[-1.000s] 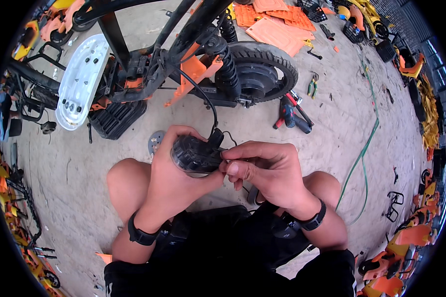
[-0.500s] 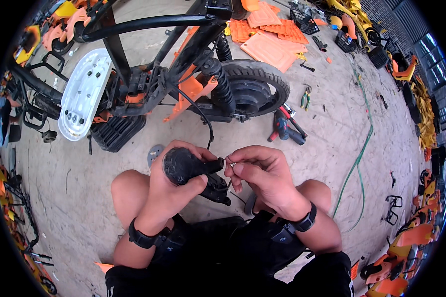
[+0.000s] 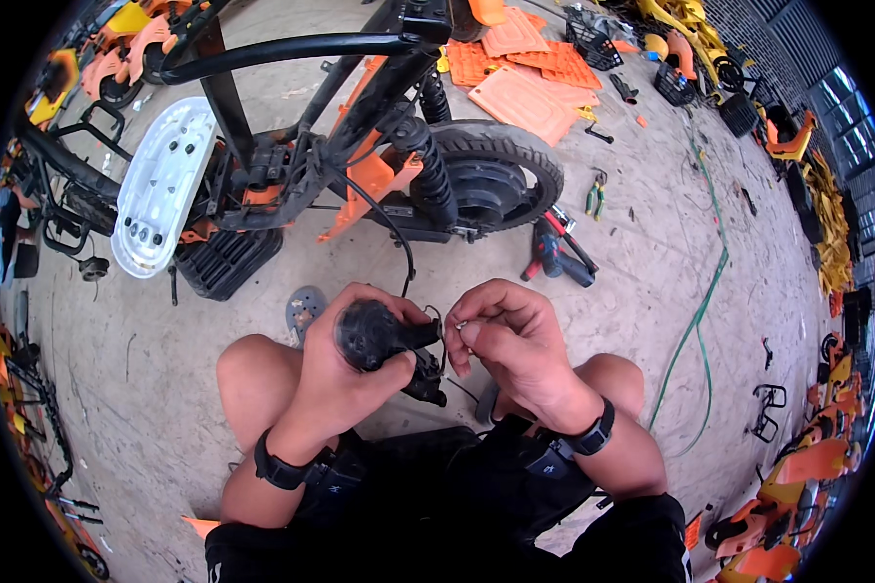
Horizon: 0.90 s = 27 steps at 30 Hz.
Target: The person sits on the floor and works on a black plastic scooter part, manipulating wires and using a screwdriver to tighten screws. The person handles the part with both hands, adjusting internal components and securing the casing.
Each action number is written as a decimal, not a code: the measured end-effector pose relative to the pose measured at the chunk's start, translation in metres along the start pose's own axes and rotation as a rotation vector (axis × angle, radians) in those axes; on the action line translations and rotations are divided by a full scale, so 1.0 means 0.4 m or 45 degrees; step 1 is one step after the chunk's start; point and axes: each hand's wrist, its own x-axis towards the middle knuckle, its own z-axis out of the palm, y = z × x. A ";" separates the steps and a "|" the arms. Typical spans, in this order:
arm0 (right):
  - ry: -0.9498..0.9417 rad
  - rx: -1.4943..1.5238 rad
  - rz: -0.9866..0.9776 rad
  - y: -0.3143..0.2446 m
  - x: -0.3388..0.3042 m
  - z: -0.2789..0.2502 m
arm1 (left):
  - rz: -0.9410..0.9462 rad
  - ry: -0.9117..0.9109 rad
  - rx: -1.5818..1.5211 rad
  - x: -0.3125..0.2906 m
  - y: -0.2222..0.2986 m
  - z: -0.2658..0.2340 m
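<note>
My left hand [image 3: 335, 374] is wrapped round a black part with a rounded, scuffed dome [image 3: 365, 335] and a short stub that points right. Below it, a darker black bracket-like piece [image 3: 426, 384] shows partly behind my thumb; I cannot tell whether the two are joined. A thin dark wire loops out near the stub. Just right of the stub, my right hand [image 3: 525, 350] is closed in a pinch. Between its thumb and forefinger is a small shiny metal piece [image 3: 462, 325], too small to name. The metal piece and the stub stand slightly apart.
In front stands a stripped black motorbike frame [image 3: 292, 47] with a rear wheel [image 3: 554, 175] and a white footboard [image 3: 170, 185]. A cordless drill [image 3: 550, 251] and pliers [image 3: 596, 194] lie on the floor. A green hose [image 3: 707, 301] runs along the right; orange panels [image 3: 525, 102] lie behind.
My left hand has shifted slightly right with the black part, turning it a little. The right hand's pinch has moved only slightly. A thin wire now shows more plainly beside the stub.
</note>
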 end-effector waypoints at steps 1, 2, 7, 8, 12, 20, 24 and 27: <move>-0.001 -0.018 -0.001 0.001 0.001 0.002 | 0.012 0.011 -0.001 -0.001 -0.001 0.001; -0.003 -0.036 -0.002 0.002 0.001 0.007 | 0.009 0.036 -0.022 -0.002 -0.002 0.003; 0.001 -0.138 0.019 -0.010 -0.001 0.025 | 0.073 0.106 -0.009 -0.006 -0.005 0.013; 0.002 -0.135 0.018 -0.013 -0.001 0.026 | 0.082 0.110 0.015 -0.007 -0.005 0.012; 0.054 -0.275 0.021 -0.018 -0.006 0.026 | 0.160 0.126 0.098 -0.014 -0.008 0.005; 0.048 -0.587 -0.155 -0.014 0.002 0.028 | 0.249 0.101 0.032 -0.008 0.015 0.017; 0.037 -0.740 -0.248 -0.003 0.007 0.020 | 0.244 0.092 0.018 -0.008 0.018 0.016; 0.051 -0.817 -0.263 -0.001 0.006 0.020 | 0.194 0.092 0.020 -0.008 0.015 0.011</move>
